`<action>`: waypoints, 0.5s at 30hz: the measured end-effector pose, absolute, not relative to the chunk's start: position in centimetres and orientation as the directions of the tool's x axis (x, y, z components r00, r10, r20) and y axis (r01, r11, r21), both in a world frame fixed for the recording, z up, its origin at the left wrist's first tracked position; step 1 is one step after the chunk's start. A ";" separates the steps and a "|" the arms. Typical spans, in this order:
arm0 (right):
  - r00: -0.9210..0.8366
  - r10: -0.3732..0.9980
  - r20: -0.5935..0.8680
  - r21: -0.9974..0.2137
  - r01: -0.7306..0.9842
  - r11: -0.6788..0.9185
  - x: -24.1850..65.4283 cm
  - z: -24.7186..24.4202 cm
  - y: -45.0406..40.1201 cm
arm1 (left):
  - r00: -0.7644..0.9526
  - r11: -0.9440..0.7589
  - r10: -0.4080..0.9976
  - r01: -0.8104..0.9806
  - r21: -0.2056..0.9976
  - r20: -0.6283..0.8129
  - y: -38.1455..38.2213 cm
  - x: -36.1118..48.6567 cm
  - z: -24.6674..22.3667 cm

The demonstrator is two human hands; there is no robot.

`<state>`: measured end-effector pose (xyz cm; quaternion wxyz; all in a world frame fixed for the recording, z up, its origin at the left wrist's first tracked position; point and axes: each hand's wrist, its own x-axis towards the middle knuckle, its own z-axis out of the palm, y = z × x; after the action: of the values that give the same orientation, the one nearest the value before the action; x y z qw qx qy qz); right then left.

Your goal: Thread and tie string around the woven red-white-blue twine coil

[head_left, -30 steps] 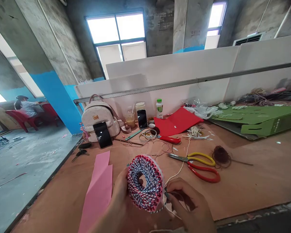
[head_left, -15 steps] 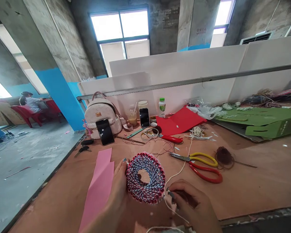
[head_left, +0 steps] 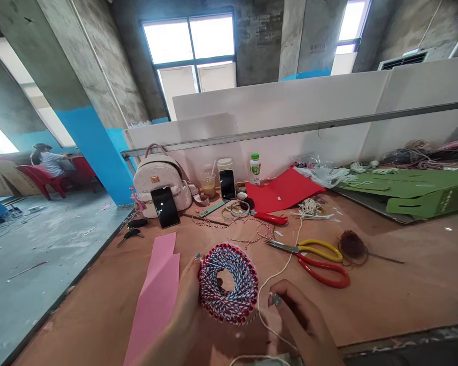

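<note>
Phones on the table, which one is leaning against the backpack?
The left phone, propped against the front of the white backpack; the other phone stands apart to its right, beside the plastic drink cup.

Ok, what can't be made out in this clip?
Head view:
- what the right hand pinches: its own fingers cover it, only a small glint shows
- back of the twisted-cord ring: left hand hides it
- lower end of the pink paper: cut off by the bottom edge
- seated person: hands too small

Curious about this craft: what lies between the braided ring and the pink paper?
Head view: the left hand, holding the braided ring, separates it from the pink paper.
</note>
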<state>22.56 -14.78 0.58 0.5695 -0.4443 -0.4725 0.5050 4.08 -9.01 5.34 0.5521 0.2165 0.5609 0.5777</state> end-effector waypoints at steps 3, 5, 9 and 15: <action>0.023 0.998 0.061 -0.985 -0.157 0.064 22.6 0.7 -14.9 | -0.263 0.274 0.889 -0.348 0.896 -0.374 -8.8 3.8 4.7; 0.029 0.999 0.016 -0.985 -0.174 0.021 22.6 0.6 -15.0 | -0.251 0.283 0.898 -0.298 0.912 -0.361 -8.6 3.4 4.2; 0.020 0.999 -0.026 -0.985 -0.171 -0.022 22.4 0.6 -15.3 | -0.220 0.281 0.926 -0.145 0.949 -0.308 -7.8 2.3 3.6; -0.081 0.996 -0.019 -0.995 -0.095 -0.027 22.8 0.0 -15.4 | -0.054 0.063 0.997 0.194 0.979 -0.054 -6.3 -0.2 5.0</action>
<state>22.85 -15.39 0.03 0.4971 -0.4607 -0.4895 0.5488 -0.16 -6.26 4.95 0.4508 0.5196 0.5730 0.4455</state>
